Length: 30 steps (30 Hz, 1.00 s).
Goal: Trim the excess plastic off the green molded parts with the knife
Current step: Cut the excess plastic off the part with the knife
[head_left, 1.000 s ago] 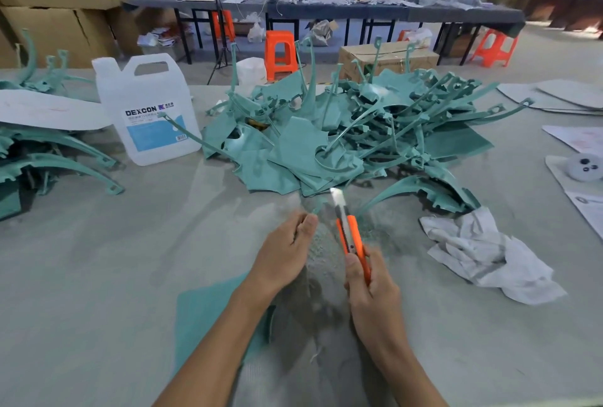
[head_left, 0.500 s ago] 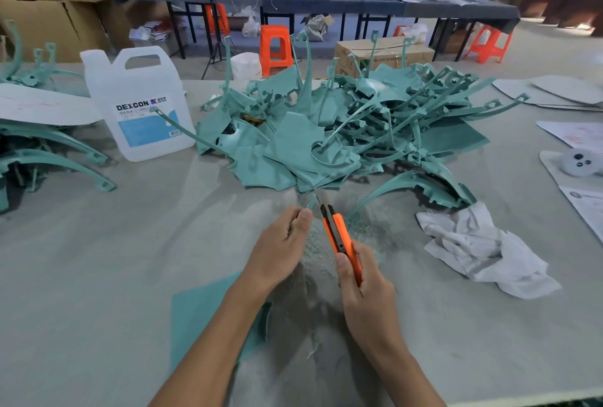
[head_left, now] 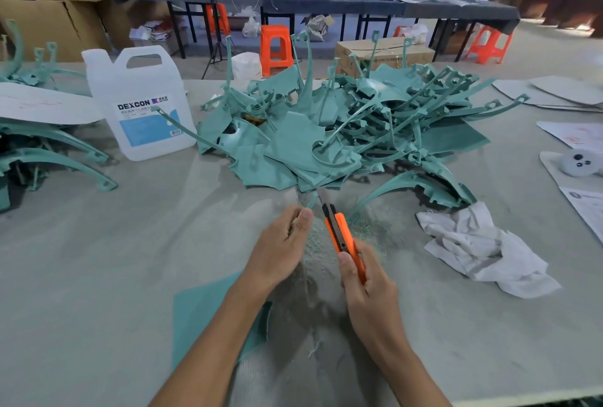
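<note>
A big heap of green molded parts point(head_left: 342, 132) lies on the grey table ahead of me. My right hand point(head_left: 368, 289) grips an orange utility knife point(head_left: 342, 237), its blade pointing away toward the heap's near edge. Just left of the blade, my left hand point(head_left: 280, 250) pinches a small green part point(head_left: 310, 202), mostly hidden by the fingers. Green shavings point(head_left: 355, 224) are scattered around both hands. A flat green sheet point(head_left: 202, 315) lies under my left forearm.
A white DEXCON jug point(head_left: 140, 103) stands at the left. More curved green parts point(head_left: 49, 152) are piled at the far left. A crumpled white cloth point(head_left: 479, 243) lies to the right, papers point(head_left: 574, 135) beyond it. Orange stools and tables stand behind.
The knife's blade has slid a little forward and left alongside the small part. My view has dipped slightly. Both hands stay close together at the heap's near edge.
</note>
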{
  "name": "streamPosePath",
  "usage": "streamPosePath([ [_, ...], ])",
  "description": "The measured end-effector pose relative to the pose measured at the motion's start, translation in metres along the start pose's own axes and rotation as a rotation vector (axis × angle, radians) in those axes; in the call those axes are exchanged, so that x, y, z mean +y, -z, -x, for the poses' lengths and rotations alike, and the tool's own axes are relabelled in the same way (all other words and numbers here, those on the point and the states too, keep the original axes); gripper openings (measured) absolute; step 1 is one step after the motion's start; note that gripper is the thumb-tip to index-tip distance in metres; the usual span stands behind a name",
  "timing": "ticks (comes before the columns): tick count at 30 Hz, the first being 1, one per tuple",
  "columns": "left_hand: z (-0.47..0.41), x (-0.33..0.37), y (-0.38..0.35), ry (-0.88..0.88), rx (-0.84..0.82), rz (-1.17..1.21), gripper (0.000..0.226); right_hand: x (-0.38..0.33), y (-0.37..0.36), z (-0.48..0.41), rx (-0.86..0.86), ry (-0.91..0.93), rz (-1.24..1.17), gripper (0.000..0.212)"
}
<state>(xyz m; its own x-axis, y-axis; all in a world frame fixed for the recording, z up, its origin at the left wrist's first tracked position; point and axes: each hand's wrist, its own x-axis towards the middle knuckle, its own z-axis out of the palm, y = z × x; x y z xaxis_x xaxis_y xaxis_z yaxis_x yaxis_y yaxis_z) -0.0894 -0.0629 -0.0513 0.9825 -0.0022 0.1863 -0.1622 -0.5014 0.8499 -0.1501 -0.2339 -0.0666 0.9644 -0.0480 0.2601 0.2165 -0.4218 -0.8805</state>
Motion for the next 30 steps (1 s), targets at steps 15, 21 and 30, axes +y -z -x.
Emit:
streamPosePath([
  [15,0.0015,0.0035,0.0012,0.009,-0.024,-0.003,0.048,0.0020,-0.0018,0.0003,0.006,-0.017,-0.019,0.019],
  [21,0.0026,0.0070,0.0033,0.017,-0.040,0.001,0.046,0.0020,-0.0023,-0.0001,0.035,-0.025,-0.026,0.020],
  [30,0.0009,0.0007,0.0040,0.120,-0.138,-0.004,0.033,0.0043,0.0007,0.0047,0.080,-0.024,-0.013,0.033],
])
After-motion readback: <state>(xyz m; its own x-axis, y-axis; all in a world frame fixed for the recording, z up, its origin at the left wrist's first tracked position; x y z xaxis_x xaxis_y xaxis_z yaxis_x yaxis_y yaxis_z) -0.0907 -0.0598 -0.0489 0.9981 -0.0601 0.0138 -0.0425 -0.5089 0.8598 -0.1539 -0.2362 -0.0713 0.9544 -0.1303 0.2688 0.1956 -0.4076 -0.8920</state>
